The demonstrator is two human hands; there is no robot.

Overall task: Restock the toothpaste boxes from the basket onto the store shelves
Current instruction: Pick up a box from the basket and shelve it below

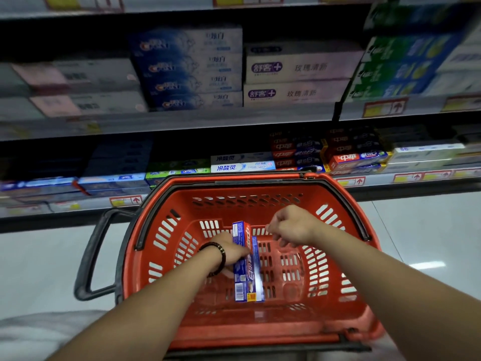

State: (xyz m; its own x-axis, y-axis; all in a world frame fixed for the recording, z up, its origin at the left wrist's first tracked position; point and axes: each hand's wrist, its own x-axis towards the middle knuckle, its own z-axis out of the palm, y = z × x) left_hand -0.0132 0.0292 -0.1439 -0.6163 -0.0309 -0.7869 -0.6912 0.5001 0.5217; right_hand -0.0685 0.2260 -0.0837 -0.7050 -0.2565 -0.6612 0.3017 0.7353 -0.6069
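A red plastic basket (335, 204) stands on the floor in front of the shelves. Inside it my left hand (230, 248), with a bead bracelet on the wrist, grips a red and blue toothpaste box (246, 267); it looks like two boxes held together, lengthwise. My right hand (290, 225) hovers over the basket just right of the box's far end, fingers loosely curled down, holding nothing. Matching red and blue boxes (356, 158) sit on the lower shelf to the right.
Two shelves (182, 121) of stacked toothpaste boxes face me: blue and white boxes (190, 69) up top, white and green ones below. The basket's black handle (89, 254) sticks out to the left. Pale tiled floor (429, 230) lies to the right.
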